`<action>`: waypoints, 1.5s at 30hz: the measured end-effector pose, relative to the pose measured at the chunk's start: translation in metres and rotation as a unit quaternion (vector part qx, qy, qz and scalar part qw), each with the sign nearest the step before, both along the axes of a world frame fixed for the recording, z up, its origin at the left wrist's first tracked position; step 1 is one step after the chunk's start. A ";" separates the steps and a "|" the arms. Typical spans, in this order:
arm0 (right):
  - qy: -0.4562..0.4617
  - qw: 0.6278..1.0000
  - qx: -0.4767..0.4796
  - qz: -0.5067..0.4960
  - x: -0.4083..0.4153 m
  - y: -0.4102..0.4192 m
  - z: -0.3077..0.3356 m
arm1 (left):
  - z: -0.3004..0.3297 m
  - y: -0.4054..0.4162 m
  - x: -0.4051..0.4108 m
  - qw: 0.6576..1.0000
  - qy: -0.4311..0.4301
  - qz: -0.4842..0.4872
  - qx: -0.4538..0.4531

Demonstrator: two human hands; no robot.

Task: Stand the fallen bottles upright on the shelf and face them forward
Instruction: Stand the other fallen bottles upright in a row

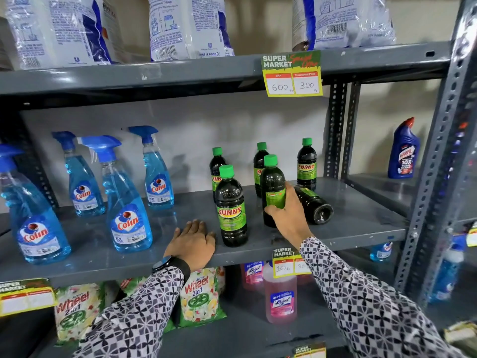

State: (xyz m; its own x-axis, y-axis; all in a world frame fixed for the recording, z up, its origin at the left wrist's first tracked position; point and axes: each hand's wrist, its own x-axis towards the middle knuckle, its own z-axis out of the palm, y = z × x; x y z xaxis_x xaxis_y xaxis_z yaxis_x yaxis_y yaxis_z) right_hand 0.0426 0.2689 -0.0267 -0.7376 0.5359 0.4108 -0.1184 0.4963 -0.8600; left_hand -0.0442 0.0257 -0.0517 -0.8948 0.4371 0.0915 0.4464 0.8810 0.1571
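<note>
Our left hand (192, 242) lies flat and empty on the shelf (348, 228) while our right hand (289, 213) wraps the upright bottle (273, 187) at its label, smooth, full, likely heavy.

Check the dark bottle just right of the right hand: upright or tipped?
Tipped. The fallen bottle lies on its side on the shelf, base toward the camera, beside the right hand gripping an upright bottle.

Four blue Colin spray bottles (129, 200) stood left on the grey shelf. White detergent bags (189, 27) sat above, beside a yellow price tag (293, 73). Below were Wheel packets (200, 297) and a pink bottle (280, 295), seemingly Lizol.
</note>
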 end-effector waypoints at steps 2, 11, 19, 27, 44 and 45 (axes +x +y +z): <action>-0.011 0.999 -0.024 0.020 0.003 0.003 0.000 | 0.000 0.000 0.000 1.000 -0.002 -0.002 0.000; 0.009 1.000 0.018 -0.010 -0.007 0.003 -0.005 | -0.003 -0.001 -0.005 1.000 0.004 -0.001 -0.007; 0.033 0.999 0.019 -0.020 -0.010 0.005 -0.012 | -0.002 -0.001 -0.005 1.000 0.021 -0.011 -0.006; 0.020 0.999 -0.033 0.035 -0.011 0.014 -0.012 | 0.000 -0.001 -0.002 1.000 0.017 -0.007 0.004; 0.024 0.995 -0.028 0.091 0.043 0.028 -0.016 | 0.000 0.000 -0.001 1.000 0.005 0.004 -0.005; 0.028 0.995 -0.030 0.093 0.044 0.027 -0.017 | 0.000 -0.001 -0.002 1.000 0.006 0.004 -0.005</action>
